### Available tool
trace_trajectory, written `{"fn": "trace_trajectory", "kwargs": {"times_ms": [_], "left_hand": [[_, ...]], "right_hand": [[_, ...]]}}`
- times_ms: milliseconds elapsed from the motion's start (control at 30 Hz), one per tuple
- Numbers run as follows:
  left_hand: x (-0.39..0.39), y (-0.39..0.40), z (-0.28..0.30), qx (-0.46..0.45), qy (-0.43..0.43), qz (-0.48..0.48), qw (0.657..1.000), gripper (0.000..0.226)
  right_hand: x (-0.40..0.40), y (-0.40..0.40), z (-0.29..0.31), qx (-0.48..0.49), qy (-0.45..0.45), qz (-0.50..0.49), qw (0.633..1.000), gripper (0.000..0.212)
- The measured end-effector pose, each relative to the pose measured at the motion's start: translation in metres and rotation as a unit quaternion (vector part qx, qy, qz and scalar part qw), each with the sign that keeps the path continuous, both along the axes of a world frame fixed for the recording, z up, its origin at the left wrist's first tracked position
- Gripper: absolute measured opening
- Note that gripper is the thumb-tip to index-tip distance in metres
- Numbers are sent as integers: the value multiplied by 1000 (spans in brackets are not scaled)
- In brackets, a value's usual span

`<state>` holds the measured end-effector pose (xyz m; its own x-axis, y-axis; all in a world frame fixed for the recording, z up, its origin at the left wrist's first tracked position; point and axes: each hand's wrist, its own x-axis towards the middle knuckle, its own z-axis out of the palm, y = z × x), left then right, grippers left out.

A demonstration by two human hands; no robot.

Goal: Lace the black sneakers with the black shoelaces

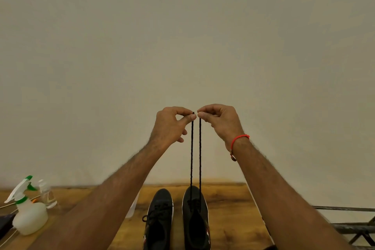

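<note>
Centrally, the left hand (169, 126) and right hand (220, 121) each pinch one shoelace (191, 148) end, raised taut. Both strands drop to the right sneaker (195, 221) at lower centre.

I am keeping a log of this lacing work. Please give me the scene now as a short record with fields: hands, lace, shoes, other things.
left hand: pinches one lace end, raised high
right hand: pinches the other lace end, at the same height
lace: two strands run taut and side by side down to the right shoe
right shoe: on the table, lace through its lower eyelets only
left shoe: beside it, already laced
table: wooden
other things: spray bottle at the far left
</note>
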<state>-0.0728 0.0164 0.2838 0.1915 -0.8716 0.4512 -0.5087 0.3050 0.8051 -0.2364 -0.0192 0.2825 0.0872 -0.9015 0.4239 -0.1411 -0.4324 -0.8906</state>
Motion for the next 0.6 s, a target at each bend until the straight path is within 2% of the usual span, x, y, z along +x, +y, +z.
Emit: {"fn": "trace_trajectory", "kwargs": {"times_ms": [200,333,533,600], "left_hand": [[4,0,-14,-8,-21,7,1000,21],[5,3,-39,31,-4,-7,999,17],[11,-1,-82,26,-29,3,999,10],[14,-5,-102,32,-10,-2,999,10]], "right_hand": [[-1,0,-12,13,-18,16,1000,5],[0,4,-32,45,-57,36,997,8],[1,-5,-72,75,-23,28,997,17],[3,-9,-90,91,-12,25,995,22]]}}
